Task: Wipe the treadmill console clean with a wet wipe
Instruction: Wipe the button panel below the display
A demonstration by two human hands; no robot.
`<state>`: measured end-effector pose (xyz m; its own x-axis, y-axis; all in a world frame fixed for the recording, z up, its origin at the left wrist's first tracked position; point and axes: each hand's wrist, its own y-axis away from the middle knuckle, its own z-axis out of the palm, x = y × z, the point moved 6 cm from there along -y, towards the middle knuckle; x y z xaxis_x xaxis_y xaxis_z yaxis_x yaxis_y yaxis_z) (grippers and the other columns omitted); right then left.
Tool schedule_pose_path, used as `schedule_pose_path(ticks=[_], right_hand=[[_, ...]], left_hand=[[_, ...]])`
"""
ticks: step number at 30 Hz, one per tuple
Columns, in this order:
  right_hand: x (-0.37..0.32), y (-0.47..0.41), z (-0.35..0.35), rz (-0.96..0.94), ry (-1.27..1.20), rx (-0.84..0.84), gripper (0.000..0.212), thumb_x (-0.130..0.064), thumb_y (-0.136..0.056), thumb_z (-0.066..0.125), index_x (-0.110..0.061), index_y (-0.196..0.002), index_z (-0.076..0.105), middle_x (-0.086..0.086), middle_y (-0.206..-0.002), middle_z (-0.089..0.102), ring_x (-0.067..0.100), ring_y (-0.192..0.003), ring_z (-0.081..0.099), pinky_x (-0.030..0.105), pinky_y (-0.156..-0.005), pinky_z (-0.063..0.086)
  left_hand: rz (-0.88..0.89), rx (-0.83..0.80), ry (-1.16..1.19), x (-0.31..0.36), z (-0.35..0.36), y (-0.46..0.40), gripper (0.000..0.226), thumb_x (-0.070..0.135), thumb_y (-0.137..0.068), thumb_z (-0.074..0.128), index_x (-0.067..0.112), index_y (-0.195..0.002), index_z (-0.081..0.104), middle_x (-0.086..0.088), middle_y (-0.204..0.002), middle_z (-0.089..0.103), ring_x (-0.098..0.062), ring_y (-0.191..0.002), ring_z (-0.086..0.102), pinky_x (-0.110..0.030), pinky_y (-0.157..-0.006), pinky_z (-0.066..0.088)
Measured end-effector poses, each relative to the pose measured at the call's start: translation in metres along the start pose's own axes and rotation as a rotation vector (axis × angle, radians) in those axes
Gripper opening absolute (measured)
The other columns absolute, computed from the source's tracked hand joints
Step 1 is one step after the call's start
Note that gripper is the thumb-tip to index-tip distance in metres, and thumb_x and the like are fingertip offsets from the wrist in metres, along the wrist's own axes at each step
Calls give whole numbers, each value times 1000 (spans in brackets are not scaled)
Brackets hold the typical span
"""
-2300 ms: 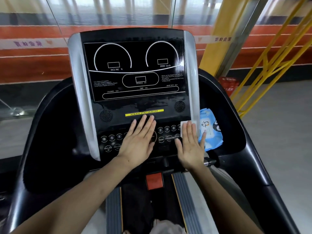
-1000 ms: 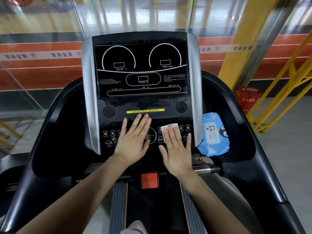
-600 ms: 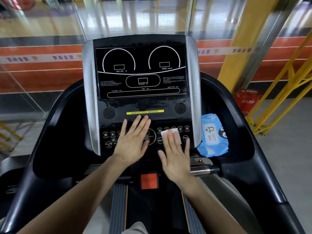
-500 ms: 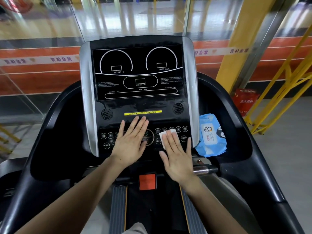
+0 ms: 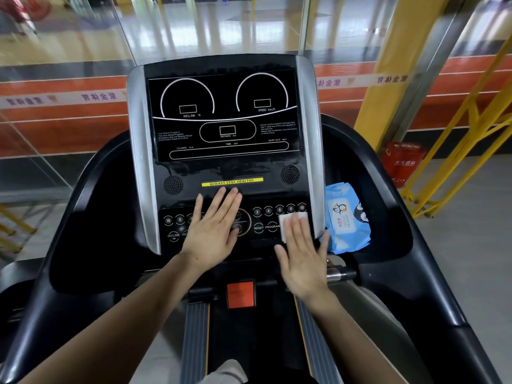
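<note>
Under the flat, straight-fingered right hand (image 5: 303, 252) — white folded wet wipe (image 5: 286, 220), long axis toward the screen; left hand (image 5: 213, 231) spread flat on console (image 5: 221, 170).

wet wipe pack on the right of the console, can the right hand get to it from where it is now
Probably yes. The right hand presses the wet wipe flat on the buttons, and the blue pack lies just beyond its little finger with nothing between; it would have to let go of the wipe.

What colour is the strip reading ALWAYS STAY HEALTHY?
Yellow strip with dark lettering, seen in the head view.
</note>
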<state>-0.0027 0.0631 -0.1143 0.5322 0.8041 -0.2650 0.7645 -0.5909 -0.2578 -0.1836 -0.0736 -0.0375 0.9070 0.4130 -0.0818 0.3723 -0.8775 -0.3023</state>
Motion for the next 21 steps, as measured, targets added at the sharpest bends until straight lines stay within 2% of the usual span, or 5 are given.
schedule_pose_path(ticks=[4,10,14,17,21], right_hand=[[10,1,-3,138,-81,13,67,-55,-109,10,-28,-167,-10,-9,-175,-18,12,-161,-18,66,-127,-9],[-53,-20,2,-113,-9,-43,66,-54,-111,13,-27,-168,-4,-9,-176,-15,12,-161,-18,65,-127,-8],[-18,-19,-8,-3,-14,14,64,-54,-111,15,-30,-168,-1,-11,-176,-9,8,-161,-14,64,-127,-8],[-10,-21,-11,99,-56,45,65,-53,-111,15,-27,-168,-2,-10,-176,-10,11,-162,-15,64,-128,-7],[-66,-27,2,-36,-62,-12,66,-53,-111,13,-25,-168,-3,-6,-176,-16,14,-161,-19,63,-128,-9]], left_hand=[[-7,-3,10,2,0,-1,77,37,-105,46,17,-167,6,4,-176,-1,-19,-162,-6,-63,-128,3],[7,0,33,0,-3,-1,77,36,-105,48,17,-168,7,3,-176,-2,-18,-162,-7,-61,-129,4],[2,2,43,-9,-6,4,75,35,-106,48,15,-167,10,0,-176,-1,-20,-162,-7,-55,-131,6],[-63,4,45,-19,-8,12,75,35,-105,47,13,-167,11,-2,-176,1,-23,-162,-8,-57,-130,7],[-76,6,58,-22,-7,18,75,36,-105,47,13,-167,11,-2,-176,1,-23,-162,-8,-59,-130,7]])
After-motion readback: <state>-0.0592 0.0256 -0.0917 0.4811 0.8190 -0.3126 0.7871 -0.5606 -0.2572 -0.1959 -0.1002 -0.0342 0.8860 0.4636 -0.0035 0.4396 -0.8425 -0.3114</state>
